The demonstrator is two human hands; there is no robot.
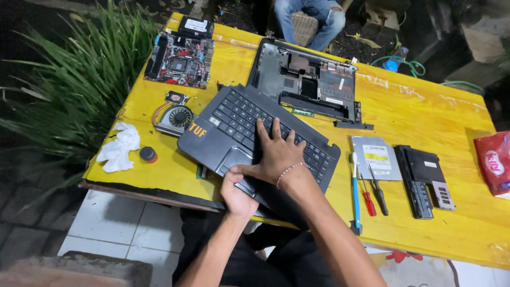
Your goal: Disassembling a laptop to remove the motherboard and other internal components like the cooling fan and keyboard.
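Observation:
A black laptop keyboard cover [228,119] lies at an angle on the yellow table [425,106], its near corner hanging over the front edge. My right hand [276,151], with a bead bracelet at the wrist, presses flat on the keys, fingers spread. My left hand [236,194] grips the cover's near edge beside the touchpad, partly under my right thumb. Behind the cover sits the empty laptop base shell [305,79].
A motherboard [179,58] sits at the far left, with a cooling fan [175,117], crumpled tissue [119,149] and small round cap [148,154] nearby. Right: optical drive [376,158], battery [425,180], blue tool [355,191], two screwdrivers [368,199], red packet [496,162]. A person in jeans [311,18] sits behind.

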